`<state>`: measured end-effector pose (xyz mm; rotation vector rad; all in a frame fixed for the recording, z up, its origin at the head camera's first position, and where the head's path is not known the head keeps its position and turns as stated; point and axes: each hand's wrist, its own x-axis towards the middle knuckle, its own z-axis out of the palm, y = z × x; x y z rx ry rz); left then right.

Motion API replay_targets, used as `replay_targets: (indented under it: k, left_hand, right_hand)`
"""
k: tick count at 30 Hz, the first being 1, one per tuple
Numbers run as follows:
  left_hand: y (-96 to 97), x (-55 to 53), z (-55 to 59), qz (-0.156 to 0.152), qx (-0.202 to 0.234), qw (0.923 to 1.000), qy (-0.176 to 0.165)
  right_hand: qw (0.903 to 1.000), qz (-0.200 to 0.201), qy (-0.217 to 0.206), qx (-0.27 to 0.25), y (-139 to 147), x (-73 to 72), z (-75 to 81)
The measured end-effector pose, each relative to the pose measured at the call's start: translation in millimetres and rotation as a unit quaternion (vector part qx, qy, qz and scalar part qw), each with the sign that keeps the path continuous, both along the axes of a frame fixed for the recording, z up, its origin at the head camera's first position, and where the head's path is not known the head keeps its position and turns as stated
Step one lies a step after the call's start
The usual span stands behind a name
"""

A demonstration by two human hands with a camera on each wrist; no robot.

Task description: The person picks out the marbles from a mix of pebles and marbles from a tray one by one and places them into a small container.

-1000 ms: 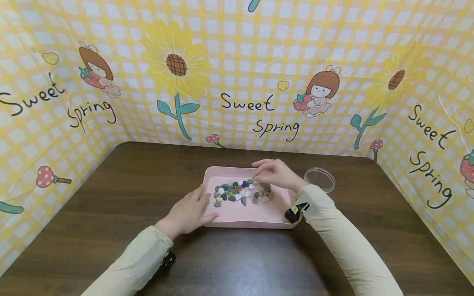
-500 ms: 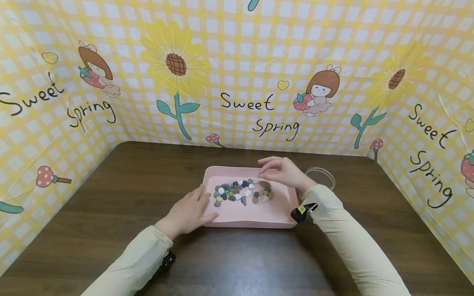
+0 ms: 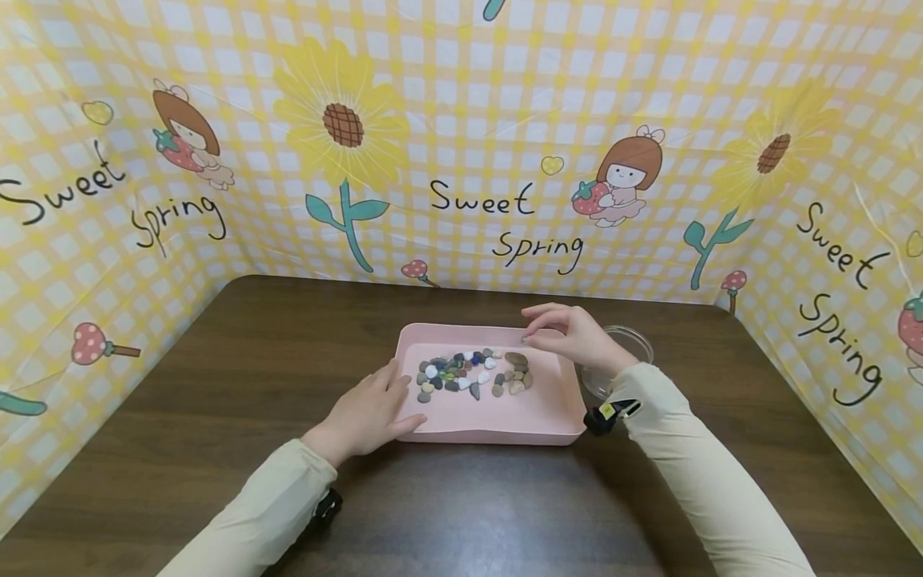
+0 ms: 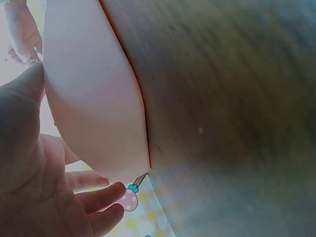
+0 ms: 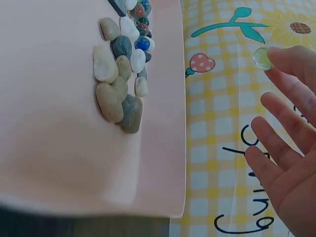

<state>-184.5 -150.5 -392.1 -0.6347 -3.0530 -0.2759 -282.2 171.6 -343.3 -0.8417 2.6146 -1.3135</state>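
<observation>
My right hand (image 3: pixel 570 336) pinches a clear, pale green glass marble (image 5: pixel 262 59) between thumb and index finger, with the other fingers spread. It is raised over the back right part of a pink tray (image 3: pixel 490 421). Pebbles (image 3: pixel 517 373) and marbles lie in the tray in a joined pattern, brown and grey stones at the right, white stones and coloured marbles (image 5: pixel 142 43) further left. My left hand (image 3: pixel 360 413) rests at the tray's left edge with its fingers extended; the left wrist view shows it beside the tray's outer wall (image 4: pixel 98 98).
A round clear container (image 3: pixel 627 344) stands just right of the tray, partly hidden behind my right hand and wrist. The dark wooden table (image 3: pixel 216 385) is enclosed by a yellow checked cloth (image 3: pixel 461 120) at the back and sides.
My right hand has moved right, away from the back row of stones, carrying the marble toward the tray's back right. My left hand stays where it was.
</observation>
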Motion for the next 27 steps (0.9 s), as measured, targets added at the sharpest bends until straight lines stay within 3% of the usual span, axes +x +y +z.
replay_targets:
  k: [20,27]
  left_hand:
    - [0.3,0.4,2.4,0.004,0.001,0.9999,-0.014]
    - [-0.1,0.9,2.1,0.001,-0.002,1.0000,-0.009]
  right_hand:
    - [0.9987,-0.040,0.029,0.009,34,7.7,4.1]
    - [0.9958,-0.061,0.068,0.005,51,9.0,0.4]
